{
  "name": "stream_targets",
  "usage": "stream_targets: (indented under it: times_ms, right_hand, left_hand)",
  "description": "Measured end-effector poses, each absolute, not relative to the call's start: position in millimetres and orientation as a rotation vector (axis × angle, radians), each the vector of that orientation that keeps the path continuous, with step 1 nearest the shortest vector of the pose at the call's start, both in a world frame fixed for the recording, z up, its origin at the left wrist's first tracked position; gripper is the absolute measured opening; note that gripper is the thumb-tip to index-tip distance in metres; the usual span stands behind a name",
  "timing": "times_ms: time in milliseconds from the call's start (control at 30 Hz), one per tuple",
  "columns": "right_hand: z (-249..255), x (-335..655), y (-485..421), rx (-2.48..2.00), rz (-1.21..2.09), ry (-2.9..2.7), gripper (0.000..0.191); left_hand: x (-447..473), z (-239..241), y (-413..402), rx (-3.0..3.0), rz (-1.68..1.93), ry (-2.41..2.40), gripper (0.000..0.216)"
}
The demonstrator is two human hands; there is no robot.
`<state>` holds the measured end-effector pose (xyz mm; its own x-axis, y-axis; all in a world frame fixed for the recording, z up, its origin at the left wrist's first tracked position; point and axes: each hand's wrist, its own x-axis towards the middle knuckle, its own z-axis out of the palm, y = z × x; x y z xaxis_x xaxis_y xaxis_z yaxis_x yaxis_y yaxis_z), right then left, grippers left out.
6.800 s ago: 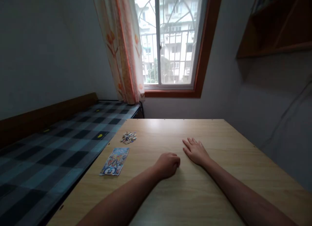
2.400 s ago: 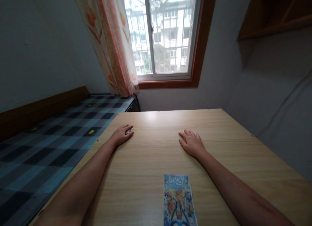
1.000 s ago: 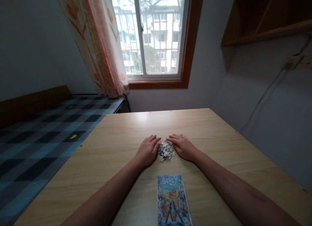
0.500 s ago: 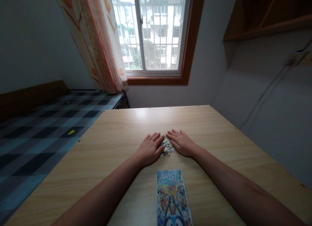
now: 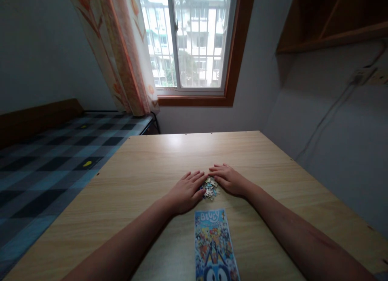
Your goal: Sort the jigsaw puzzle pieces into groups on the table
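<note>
A small heap of jigsaw puzzle pieces [image 5: 210,189], some pale and some blue, lies on the wooden table [image 5: 145,168] between both hands. Against the heap's left side rests my left hand [image 5: 188,191], palm down with fingers stretched out and the thumb at the near edge of the pieces. My right hand [image 5: 229,179] lies along the far right side, its fingers extended over the top edge of the heap. Neither hand grips a piece that I can see; the palms are hidden. Nearer to me is a flat colourful Bluey picture sheet [image 5: 214,244], cut off by the bottom of the view.
A bed [image 5: 57,164] with a checked cover adjoins the table's left side. Behind the table are a window [image 5: 200,47] and a flowered curtain [image 5: 121,59]. A wooden shelf [image 5: 333,40] and a socket with a cable [image 5: 321,123] are on the right wall.
Both hands and the heap of puzzle pieces have shifted slightly toward me and to the right. The picture sheet stays nearly in place.
</note>
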<state>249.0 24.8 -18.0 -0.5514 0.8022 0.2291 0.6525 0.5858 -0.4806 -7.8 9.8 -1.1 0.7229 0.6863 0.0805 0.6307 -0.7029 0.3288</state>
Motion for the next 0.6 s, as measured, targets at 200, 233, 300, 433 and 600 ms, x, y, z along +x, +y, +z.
stream_targets:
  times_ms: [200, 233, 300, 433, 600]
  right_hand:
    - [-6, 259, 20, -1.060, 0.518, -2.296, 0.031]
    - [-3, 260, 18, -1.040, 0.513, -2.301, 0.029]
    - [2, 261, 15, -1.002, 0.498, -2.322, 0.027]
    - [-1, 260, 14, -0.988, 0.405, -2.340, 0.029]
    - [-13, 261, 21, -1.079, 0.219, -2.347, 0.032]
  left_hand:
    - [-15, -10, 23, 2.428, 0.671, 1.229, 0.050]
    - [-17, -13, 27, 2.403, 0.720, 1.283, 0.048]
    - [-20, -17, 35, 2.388, 0.767, 1.364, 0.044]
    - [-25, -25, 43, 2.480, 0.754, 1.442, 0.043]
    - [-23, -28, 40, 2.622, 0.629, 1.483, 0.043]
